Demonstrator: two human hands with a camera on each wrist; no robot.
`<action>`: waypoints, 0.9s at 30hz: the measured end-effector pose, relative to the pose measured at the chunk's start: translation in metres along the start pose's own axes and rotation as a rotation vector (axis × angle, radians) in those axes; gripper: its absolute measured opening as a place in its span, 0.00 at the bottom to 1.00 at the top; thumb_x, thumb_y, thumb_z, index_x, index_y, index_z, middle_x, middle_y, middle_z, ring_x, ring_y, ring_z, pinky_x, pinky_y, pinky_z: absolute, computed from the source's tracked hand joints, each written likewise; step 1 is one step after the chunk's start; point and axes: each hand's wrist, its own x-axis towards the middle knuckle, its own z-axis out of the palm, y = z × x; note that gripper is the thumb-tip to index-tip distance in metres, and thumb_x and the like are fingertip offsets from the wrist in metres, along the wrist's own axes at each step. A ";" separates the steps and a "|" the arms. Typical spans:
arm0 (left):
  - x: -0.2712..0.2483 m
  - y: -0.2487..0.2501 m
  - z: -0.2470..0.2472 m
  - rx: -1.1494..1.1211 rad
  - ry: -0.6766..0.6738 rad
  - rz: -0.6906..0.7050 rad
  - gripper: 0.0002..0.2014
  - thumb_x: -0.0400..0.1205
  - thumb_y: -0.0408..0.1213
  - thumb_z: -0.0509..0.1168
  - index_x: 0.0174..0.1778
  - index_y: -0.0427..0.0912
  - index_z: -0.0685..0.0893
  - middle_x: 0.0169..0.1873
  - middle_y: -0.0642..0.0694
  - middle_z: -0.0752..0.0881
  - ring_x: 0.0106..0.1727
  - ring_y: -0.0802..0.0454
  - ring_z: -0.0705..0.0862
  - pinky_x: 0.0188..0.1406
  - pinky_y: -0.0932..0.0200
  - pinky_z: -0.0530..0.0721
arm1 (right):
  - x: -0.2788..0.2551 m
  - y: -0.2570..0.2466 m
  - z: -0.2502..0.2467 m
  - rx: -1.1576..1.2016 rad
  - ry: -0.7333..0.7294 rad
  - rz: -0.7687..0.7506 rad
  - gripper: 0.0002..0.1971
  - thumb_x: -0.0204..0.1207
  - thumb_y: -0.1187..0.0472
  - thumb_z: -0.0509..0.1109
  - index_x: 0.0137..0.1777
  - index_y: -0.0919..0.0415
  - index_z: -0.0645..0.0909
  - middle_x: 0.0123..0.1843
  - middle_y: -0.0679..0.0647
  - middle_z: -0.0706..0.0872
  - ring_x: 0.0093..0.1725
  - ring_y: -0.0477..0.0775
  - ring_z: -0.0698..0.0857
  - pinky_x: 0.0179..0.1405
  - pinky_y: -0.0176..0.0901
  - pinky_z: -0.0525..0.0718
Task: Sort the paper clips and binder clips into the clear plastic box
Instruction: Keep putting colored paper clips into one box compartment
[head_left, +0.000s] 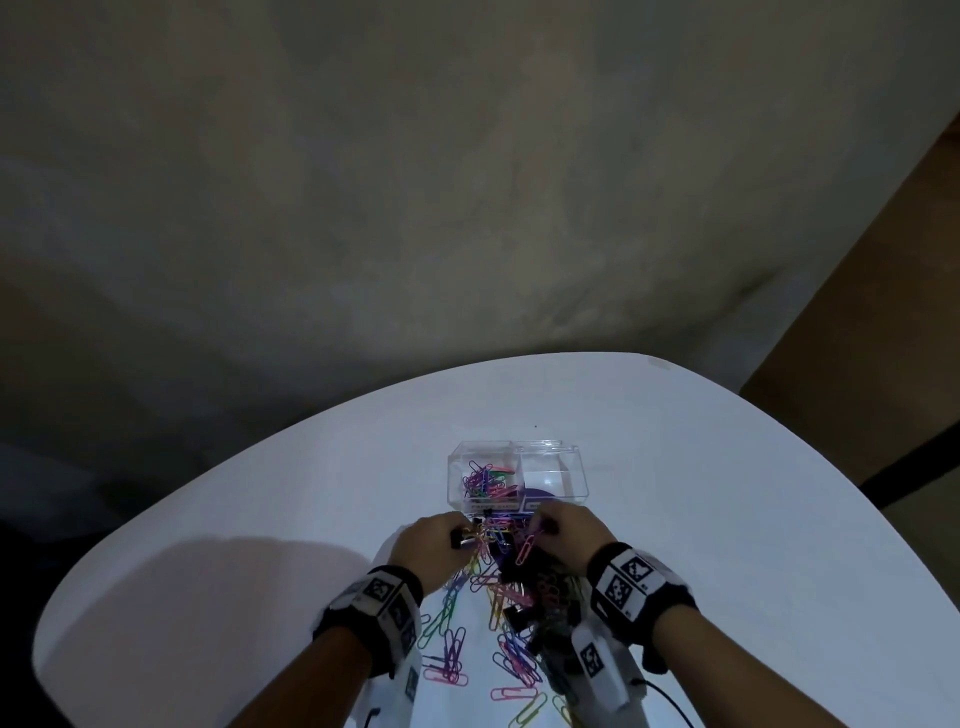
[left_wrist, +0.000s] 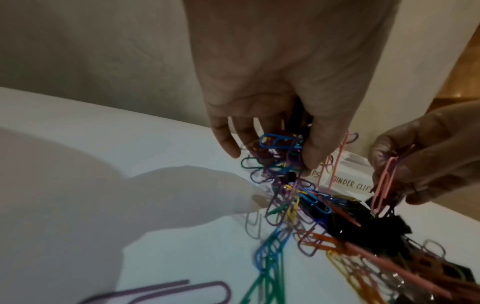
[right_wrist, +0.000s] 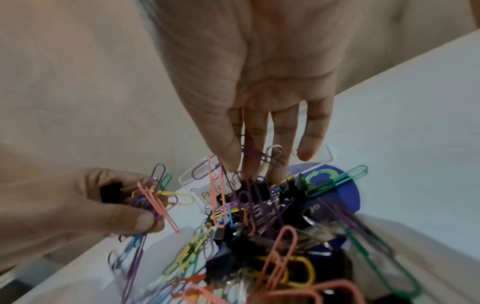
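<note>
The white round-edged table (head_left: 675, 519) lay bare along its left and far edges and toward its right edge, with everything gathered near the middle of the near edge. Furthest left, the left hand (head_left: 428, 545) had fingers and thumb curled together round a tangled bunch of coloured wire paper clips (left_wrist: 279, 148) with a black binder clip (right_wrist: 111, 192) among them, strands trailing down to the heap. Between the hands and back toward the near edge spread the heap of coloured paper clips and black binder clips (head_left: 511, 613), the loose clips pointing mostly toward the near edge. Beyond the heap stood the clear plastic two-compartment box (head_left: 517, 473), long axis left to right, paper clips in its left compartment. The right hand (head_left: 574, 538) pinched a pink wire paper clip (left_wrist: 384, 183) between thumb and fingers, hanging nearly upright.
</note>
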 end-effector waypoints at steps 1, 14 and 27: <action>0.000 0.001 0.000 -0.034 0.006 -0.002 0.10 0.80 0.41 0.64 0.55 0.45 0.84 0.50 0.44 0.88 0.44 0.52 0.79 0.45 0.64 0.72 | -0.001 0.000 -0.001 -0.005 -0.001 0.009 0.07 0.76 0.65 0.64 0.45 0.55 0.82 0.54 0.58 0.86 0.53 0.57 0.84 0.48 0.39 0.76; 0.002 0.018 0.003 -0.513 0.013 -0.027 0.11 0.77 0.23 0.64 0.47 0.44 0.82 0.49 0.42 0.85 0.48 0.49 0.81 0.40 0.63 0.79 | -0.015 0.002 -0.011 0.309 0.098 0.040 0.19 0.73 0.71 0.69 0.28 0.47 0.76 0.37 0.56 0.84 0.40 0.56 0.85 0.51 0.49 0.86; 0.022 0.041 -0.039 -0.369 0.097 0.039 0.09 0.81 0.26 0.61 0.51 0.31 0.85 0.39 0.40 0.82 0.36 0.46 0.82 0.26 0.70 0.82 | 0.014 -0.035 -0.048 0.472 0.198 0.011 0.08 0.74 0.76 0.66 0.43 0.71 0.86 0.36 0.61 0.85 0.25 0.47 0.84 0.39 0.40 0.90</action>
